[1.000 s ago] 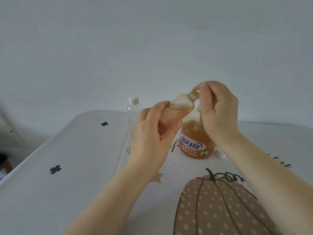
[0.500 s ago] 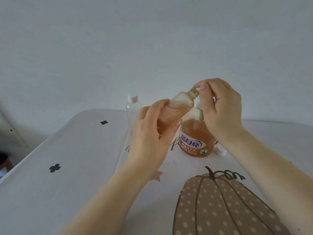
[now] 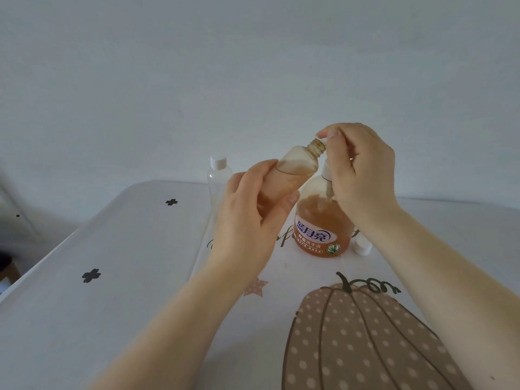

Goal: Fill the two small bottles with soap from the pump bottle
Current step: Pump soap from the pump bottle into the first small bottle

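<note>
Both forearms are bare to the frame's edge, the left hand [image 3: 247, 218] and right hand [image 3: 363, 175] ungloved, nails short.

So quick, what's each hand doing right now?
Left hand: grips the tilted small bottle.
Right hand: fingers curled over the pump head at the bottle's mouth.

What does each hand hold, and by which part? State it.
The left hand grips the small bottle by its lower body. The right hand pinches the pump head of the pump bottle; the head is mostly hidden.
</note>
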